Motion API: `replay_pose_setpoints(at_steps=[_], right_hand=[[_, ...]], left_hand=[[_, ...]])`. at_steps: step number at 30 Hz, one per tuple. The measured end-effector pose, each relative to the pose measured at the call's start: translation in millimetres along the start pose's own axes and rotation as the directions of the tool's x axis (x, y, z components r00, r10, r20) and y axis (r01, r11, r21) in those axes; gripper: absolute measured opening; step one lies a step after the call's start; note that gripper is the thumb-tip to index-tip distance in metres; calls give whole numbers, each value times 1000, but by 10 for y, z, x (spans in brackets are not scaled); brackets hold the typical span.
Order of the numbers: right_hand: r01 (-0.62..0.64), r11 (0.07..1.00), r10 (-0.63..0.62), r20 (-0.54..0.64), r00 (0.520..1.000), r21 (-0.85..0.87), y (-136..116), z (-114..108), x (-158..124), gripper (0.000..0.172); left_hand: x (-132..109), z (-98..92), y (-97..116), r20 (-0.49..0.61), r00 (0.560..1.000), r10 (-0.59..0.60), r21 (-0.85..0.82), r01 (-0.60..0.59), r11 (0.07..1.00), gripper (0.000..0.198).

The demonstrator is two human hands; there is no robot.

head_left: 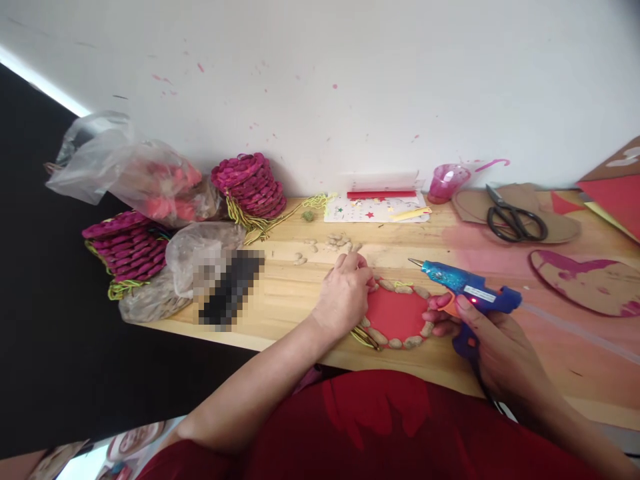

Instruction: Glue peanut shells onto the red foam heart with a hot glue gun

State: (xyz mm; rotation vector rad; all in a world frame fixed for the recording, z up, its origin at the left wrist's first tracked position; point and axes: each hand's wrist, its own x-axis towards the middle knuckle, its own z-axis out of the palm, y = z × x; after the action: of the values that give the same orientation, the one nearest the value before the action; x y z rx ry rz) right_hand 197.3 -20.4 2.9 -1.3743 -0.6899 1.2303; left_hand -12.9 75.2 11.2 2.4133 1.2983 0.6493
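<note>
A red piece (397, 313) lies near the table's front edge, ringed with whole peanuts (413, 342). My left hand (345, 293) is at its upper left rim, fingers bunched together over the ring; whatever they pinch is hidden. In my right hand (493, 340) is a blue hot glue gun (460, 283), its metal tip pointing left above the table and a small red light showing on its side. Some fingers of that hand are beside the right rim of the ring. Yellow-green yarn (365, 338) sticks out at the lower left of the red piece.
Loose peanuts (337, 241) lie beyond my left hand. Magenta woven baskets (250, 187) and plastic bags (165, 180) stand left. Scissors (517, 223) rest on cardboard shapes at the right, near a pink cup (447, 183). A sticker sheet (370, 212) lies by the wall.
</note>
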Motion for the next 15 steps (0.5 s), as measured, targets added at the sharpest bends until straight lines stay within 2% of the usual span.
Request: replay_pose_setpoints(at_steps=[15], right_hand=[[22,999,-23,30,999,36,-17,35,7,35]], left_hand=[[-8,9,-12,-15,1000,0,-45,-1,999,21]])
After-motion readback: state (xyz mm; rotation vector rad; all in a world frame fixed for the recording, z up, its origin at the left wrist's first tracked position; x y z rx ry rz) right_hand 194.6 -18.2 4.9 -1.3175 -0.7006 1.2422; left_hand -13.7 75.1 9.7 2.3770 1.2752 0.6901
